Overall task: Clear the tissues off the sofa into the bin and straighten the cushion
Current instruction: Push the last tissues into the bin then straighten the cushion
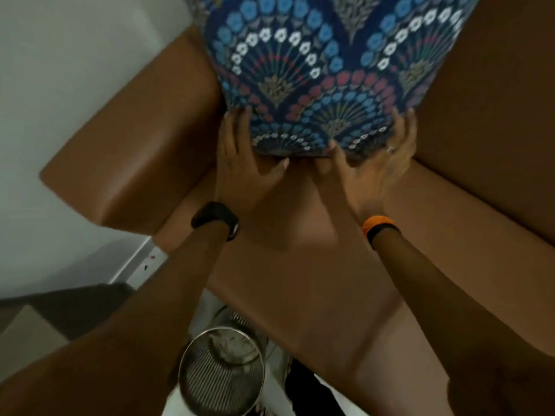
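Note:
A blue cushion (324,64) with a fan and flower pattern stands against the back of the brown sofa (345,265). My left hand (243,163) grips its lower left corner, fingers up the side and thumb under the edge. My right hand (375,163) grips its lower right corner the same way. A metal mesh bin (222,376) stands on the floor in front of the sofa, between my forearms, with crumpled white tissues (234,346) inside. I see no tissues on the sofa seat.
The sofa's left armrest (126,157) juts out beside the cushion, with a pale wall (60,85) behind it. A skirting board and a dark floor strip lie at the lower left.

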Demonstrator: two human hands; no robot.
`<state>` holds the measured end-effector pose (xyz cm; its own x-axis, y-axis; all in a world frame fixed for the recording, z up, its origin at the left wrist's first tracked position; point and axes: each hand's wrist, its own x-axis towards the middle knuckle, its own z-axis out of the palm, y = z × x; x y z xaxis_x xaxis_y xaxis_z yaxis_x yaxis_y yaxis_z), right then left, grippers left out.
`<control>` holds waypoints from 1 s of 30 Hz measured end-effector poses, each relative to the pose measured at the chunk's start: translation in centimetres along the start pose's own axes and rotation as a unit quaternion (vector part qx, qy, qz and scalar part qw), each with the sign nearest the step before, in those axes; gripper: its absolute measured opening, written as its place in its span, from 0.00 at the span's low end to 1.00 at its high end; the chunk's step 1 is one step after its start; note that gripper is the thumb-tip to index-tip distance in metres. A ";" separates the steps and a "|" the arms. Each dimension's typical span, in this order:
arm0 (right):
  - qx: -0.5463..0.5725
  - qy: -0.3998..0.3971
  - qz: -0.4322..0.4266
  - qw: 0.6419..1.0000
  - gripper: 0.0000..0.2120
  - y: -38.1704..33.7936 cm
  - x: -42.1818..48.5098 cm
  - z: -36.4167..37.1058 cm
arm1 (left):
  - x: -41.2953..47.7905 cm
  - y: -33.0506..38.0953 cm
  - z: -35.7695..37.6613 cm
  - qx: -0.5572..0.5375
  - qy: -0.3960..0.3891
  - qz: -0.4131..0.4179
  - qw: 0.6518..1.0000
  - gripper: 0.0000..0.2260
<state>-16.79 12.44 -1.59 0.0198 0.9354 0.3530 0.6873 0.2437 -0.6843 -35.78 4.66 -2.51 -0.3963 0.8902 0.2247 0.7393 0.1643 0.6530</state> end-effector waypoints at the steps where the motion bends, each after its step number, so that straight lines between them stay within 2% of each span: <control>1: 0.034 0.009 0.027 0.999 0.47 0.7 2.0 -0.1 | 1.7 0.4 0.2 -0.070 0.008 -0.036 0.997 0.45; 2: 0.073 -0.006 0.058 0.996 0.51 1.5 4.1 -0.2 | 3.2 0.8 0.5 -0.128 0.018 -0.067 0.989 0.48; 5: 0.174 -0.123 0.132 0.968 0.59 3.3 8.5 -0.7 | 5.9 1.4 1.0 -0.231 0.033 -0.131 0.964 0.54; 7: 0.184 -0.192 0.145 0.953 0.58 3.7 10.2 -1.1 | 6.8 1.7 1.3 -0.259 0.014 -0.117 0.959 0.56; 9: 0.169 -0.217 0.151 0.949 0.60 4.0 10.5 -1.9 | 7.2 2.4 1.6 -0.269 -0.013 -0.096 0.958 0.54; 11: 0.175 -0.182 0.161 0.954 0.60 4.5 9.2 -3.8 | 6.9 3.8 1.8 -0.259 -0.034 -0.080 0.962 0.53; 15: 0.237 -0.107 0.172 0.950 0.42 8.0 4.8 -10.5 | 6.0 8.2 3.2 -0.251 -0.097 -0.019 0.963 0.54; 18: 0.242 -0.077 0.190 0.948 0.42 10.8 3.5 -14.4 | 6.5 11.4 6.0 -0.239 -0.140 0.021 0.961 0.53; 21: 0.224 -0.111 0.207 0.946 0.38 12.3 3.3 -15.2 | 6.5 13.2 8.5 -0.254 -0.169 -0.022 0.952 0.52; 24: 0.208 -0.141 0.230 0.940 0.35 13.3 3.0 -14.8 | 6.0 12.9 9.7 -0.252 -0.164 -0.037 0.953 0.50; 27: 0.216 -0.141 0.233 0.937 0.40 14.2 2.5 -14.6 | 5.5 12.2 9.7 -0.257 -0.168 -0.062 0.950 0.54; 30: 0.151 -0.107 0.262 0.947 0.50 15.3 -0.3 -14.8 | 1.9 12.6 10.7 -0.166 -0.128 -0.109 0.972 0.57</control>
<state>4.47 12.08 -2.76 0.1310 0.9709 -0.2003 0.3843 -0.2360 -0.8926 -21.36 12.98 -1.58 -0.3430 0.9335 -0.1045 0.4210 0.2522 0.8713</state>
